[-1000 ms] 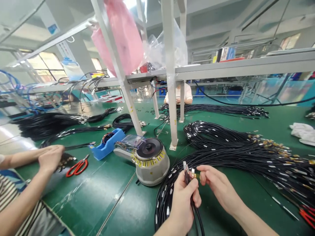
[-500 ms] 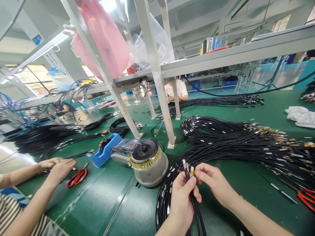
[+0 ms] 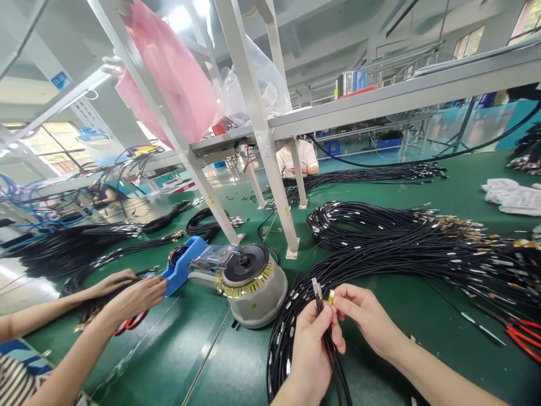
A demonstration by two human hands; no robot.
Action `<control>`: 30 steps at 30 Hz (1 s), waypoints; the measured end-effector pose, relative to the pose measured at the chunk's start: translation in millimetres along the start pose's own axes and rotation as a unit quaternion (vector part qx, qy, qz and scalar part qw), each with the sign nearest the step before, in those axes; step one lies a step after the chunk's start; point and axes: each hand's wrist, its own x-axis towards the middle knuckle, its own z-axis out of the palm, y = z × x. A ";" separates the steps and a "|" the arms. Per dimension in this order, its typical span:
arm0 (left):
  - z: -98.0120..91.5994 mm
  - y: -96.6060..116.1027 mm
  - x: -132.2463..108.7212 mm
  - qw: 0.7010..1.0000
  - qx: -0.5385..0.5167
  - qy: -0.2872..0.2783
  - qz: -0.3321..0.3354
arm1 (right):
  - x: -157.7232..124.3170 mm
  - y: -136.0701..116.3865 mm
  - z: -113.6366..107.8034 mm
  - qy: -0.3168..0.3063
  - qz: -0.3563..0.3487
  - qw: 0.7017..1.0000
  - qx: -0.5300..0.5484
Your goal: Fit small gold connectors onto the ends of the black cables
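Observation:
My left hand (image 3: 310,344) is closed around a few black cables (image 3: 338,369), whose pale metal-tipped ends stick up above the thumb. Beside those tips, my right hand (image 3: 367,316) pinches a cable end (image 3: 331,296) that has a whitish tip and a yellow band, with thumb and forefinger pressed together. Just behind and left of my left hand curves a big loop of black cables (image 3: 281,327) with white labels. Further left stands a round tape dispenser (image 3: 253,299) with short yellow tape strips around its rim.
A blue tape holder (image 3: 182,269) stands left of the dispenser, near a co-worker's hands (image 3: 137,299) and red-handled scissors (image 3: 134,322). Thick cable bundles (image 3: 406,254) cover the right side. Shelf posts (image 3: 276,186) rise from the table. More red-handled scissors (image 3: 526,335) lie far right.
My hands keep nearly the same hold, with the right fingers still at the yellow-banded cable end. The co-worker's hands at left have moved right, over the scissors and close to the blue holder.

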 end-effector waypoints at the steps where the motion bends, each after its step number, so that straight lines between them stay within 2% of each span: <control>1: 0.0 0.3 0.2 1.000 -0.006 -0.005 -0.004 | -0.4 0.2 -0.3 0.000 0.000 1.000 -0.002; 7: -1.1 0.6 4.5 0.997 -0.040 -0.054 -0.025 | -0.9 -0.8 -1.0 -0.013 0.009 1.000 -0.011; 12: -2.0 -2.6 4.4 0.989 -0.079 -0.104 -0.071 | -2.8 -9.6 -2.3 -0.071 -0.006 0.997 0.012; 17: -1.8 -4.3 2.3 0.977 -0.089 -0.160 -0.109 | -6.3 -16.1 -2.5 -0.076 -0.067 0.991 -0.092; 20: -2.8 -2.7 3.6 0.989 -0.047 -0.115 -0.082 | -3.9 -21.0 -7.4 -0.077 -0.054 0.985 -0.143; 24: -7.0 2.7 9.9 0.998 -0.038 -0.002 -0.040 | 4.1 -27.9 -37.6 -0.070 -0.079 0.947 -0.303; 27: -8.9 5.5 13.8 0.995 -0.089 0.003 -0.053 | 9.2 -20.5 -79.1 -0.148 0.046 0.913 -0.378; 28: -8.8 6.1 14.2 0.993 -0.105 -0.001 -0.057 | 10.3 -16.6 -93.3 -0.154 0.086 0.898 -0.403; 30: -8.0 7.3 13.8 0.990 -0.126 0.002 -0.058 | 11.4 -12.2 -115.0 -0.100 0.108 0.861 -0.487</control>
